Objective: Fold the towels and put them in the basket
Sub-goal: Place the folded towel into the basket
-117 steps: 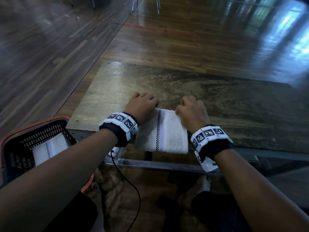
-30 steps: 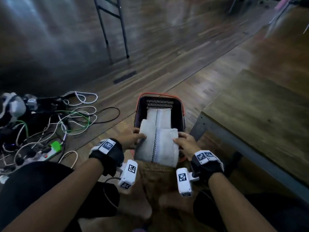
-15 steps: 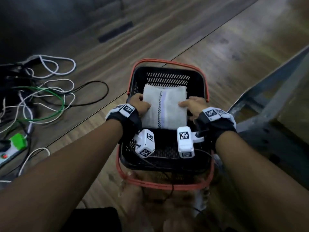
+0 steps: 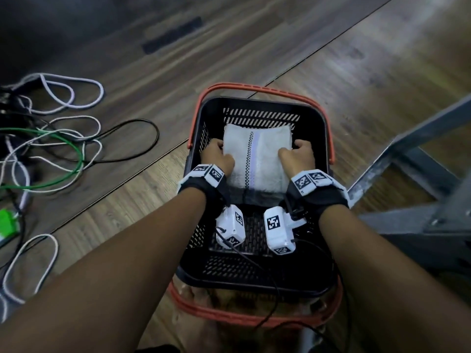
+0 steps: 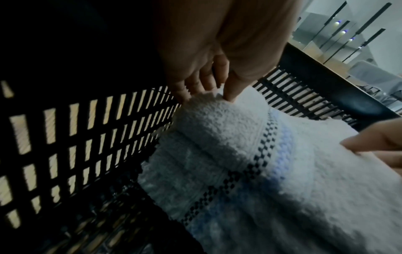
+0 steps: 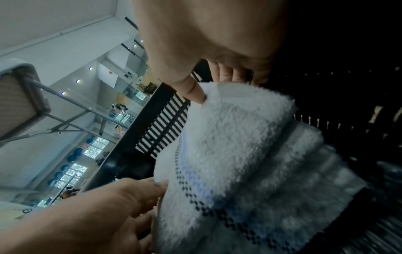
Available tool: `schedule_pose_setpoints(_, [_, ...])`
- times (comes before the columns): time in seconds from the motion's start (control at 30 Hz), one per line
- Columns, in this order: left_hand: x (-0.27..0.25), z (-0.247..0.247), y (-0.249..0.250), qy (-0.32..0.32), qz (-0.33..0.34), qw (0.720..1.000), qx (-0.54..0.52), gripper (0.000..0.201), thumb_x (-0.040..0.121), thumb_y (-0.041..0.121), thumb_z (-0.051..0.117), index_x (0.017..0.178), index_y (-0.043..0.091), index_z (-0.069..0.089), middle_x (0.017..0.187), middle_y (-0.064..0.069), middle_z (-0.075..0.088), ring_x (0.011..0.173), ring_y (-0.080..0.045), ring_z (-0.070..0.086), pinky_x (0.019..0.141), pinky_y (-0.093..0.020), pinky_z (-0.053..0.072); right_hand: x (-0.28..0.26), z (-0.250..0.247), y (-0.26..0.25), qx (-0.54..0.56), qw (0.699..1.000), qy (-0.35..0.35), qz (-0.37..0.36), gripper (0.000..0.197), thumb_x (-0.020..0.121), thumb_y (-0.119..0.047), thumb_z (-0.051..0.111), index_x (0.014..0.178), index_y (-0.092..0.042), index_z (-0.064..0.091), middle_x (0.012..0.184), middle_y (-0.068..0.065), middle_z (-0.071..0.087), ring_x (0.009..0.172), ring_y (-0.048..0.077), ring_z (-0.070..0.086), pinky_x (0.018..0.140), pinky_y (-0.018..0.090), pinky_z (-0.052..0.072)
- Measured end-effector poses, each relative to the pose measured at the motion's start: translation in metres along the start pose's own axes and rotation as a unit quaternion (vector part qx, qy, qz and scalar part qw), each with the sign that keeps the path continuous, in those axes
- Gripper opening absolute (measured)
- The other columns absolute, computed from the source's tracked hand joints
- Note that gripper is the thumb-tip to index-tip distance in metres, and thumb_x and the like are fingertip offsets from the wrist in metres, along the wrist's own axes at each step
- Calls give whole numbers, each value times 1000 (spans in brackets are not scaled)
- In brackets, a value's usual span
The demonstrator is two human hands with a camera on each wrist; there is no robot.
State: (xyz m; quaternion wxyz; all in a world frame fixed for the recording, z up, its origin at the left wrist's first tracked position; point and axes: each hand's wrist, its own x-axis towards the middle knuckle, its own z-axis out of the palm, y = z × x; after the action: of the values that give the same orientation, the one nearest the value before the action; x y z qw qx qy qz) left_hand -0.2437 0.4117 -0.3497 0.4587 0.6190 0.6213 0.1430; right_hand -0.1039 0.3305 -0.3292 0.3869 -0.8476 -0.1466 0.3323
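A folded white towel (image 4: 256, 159) with a checked dark stripe and a blue band sits inside the black basket (image 4: 257, 278) with orange handles, on the floor. My left hand (image 4: 216, 155) pinches its left edge, thumb on top and fingers beneath (image 5: 208, 86). On the opposite edge my right hand (image 4: 297, 155) pinches the same towel (image 6: 234, 137) the same way. A second folded towel (image 5: 174, 171) lies directly under it, its edge showing in both wrist views (image 6: 326, 171).
Loose white, green and black cables (image 4: 51, 146) sprawl on the wooden floor left of the basket. A green power strip (image 4: 6, 224) lies at the far left. Grey metal table legs (image 4: 418, 159) stand to the right.
The towel went from the table over to the basket and has sunk lower into it, onto the towel lying there. Both hands still hold its side edges.
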Motion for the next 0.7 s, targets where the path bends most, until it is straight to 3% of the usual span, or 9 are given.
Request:
schedule_pose_setpoints(0.03, [-2,-1,1,5,12,1000,-4,31,86,0,52,116,5,54,112,-14,64,92,-21,57,75,-21,39,-3,1,-2,-11,1000,6,-14,57,86,-11,51,139,-9,32,127,11,54,94,19,51,57,11,35])
schedule_pose_setpoints(0.1, [-5,0,2,18,83,996,29,42,86,-1,49,127,3,48,128,-15,56,115,-26,53,90,-23,39,-10,4,-4,-118,986,61,-104,60,84,-7,49,140,-9,30,137,13,44,118,27,45,85,26,41])
schedule_pose_setpoints(0.17, [-6,5,2,30,173,974,142,50,90,4,46,138,9,38,146,-11,38,135,-26,35,109,-31,31,-17,12,0,-274,921,139,-240,60,81,-9,49,138,-12,34,141,10,38,130,29,34,98,40,34])
schedule_pose_setpoints(0.23, [-3,12,-1,32,229,942,242,49,95,17,40,143,18,30,155,-6,21,143,-26,17,111,-42,29,-19,23,9,-353,872,141,-308,56,84,-18,48,138,-12,35,146,9,36,136,26,29,105,42,28])
schedule_pose_setpoints(0.3, [0,20,-9,13,234,928,291,48,98,28,29,145,25,22,158,-3,10,146,-24,4,111,-47,26,-14,32,26,-401,864,105,-286,58,91,-29,39,144,-10,27,154,10,23,143,24,19,110,44,23])
schedule_pose_setpoints(0.4, [3,39,-33,7,227,926,302,52,97,35,21,147,30,11,159,0,2,146,-26,-3,112,-47,25,1,44,52,-426,862,98,-256,60,95,-34,27,149,-10,14,159,9,4,146,22,6,115,46,17])
schedule_pose_setpoints(0.57, [15,57,-52,33,234,927,292,53,96,41,18,147,36,4,158,5,-4,145,-30,-1,106,-46,30,15,59,72,-390,867,136,-277,62,94,-35,26,149,-13,11,159,9,3,147,23,4,116,45,14])
schedule_pose_setpoints(0.7, [8,49,-35,-27,187,911,365,54,98,40,15,147,33,-5,158,3,-13,145,-31,-8,109,-48,25,8,52,60,-421,870,81,-244,62,95,-35,24,149,-12,4,159,10,-5,147,23,-3,117,45,11])
